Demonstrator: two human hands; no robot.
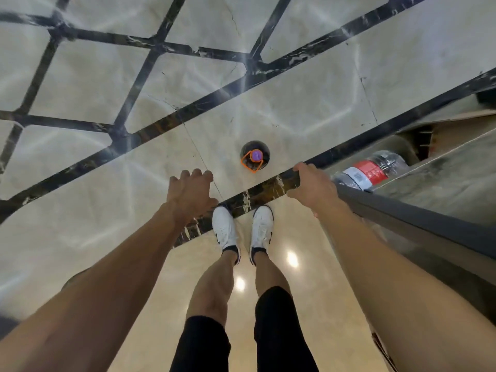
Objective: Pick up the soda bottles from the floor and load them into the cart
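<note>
- While the soda bottle stands upright on the floor at centre frame, the left grip hovers near it, loosely spread and empty.
- Right grip at cart rim, likely steadying; closure cannot be told.

Polished beige marble floor, inlaid with dark veined bands that form a lattice at upper left and one long diagonal. Two white shoes, left and right, toes on the diagonal band. Black shorts. Two bright lamp reflections on the floor beside the legs.
</note>
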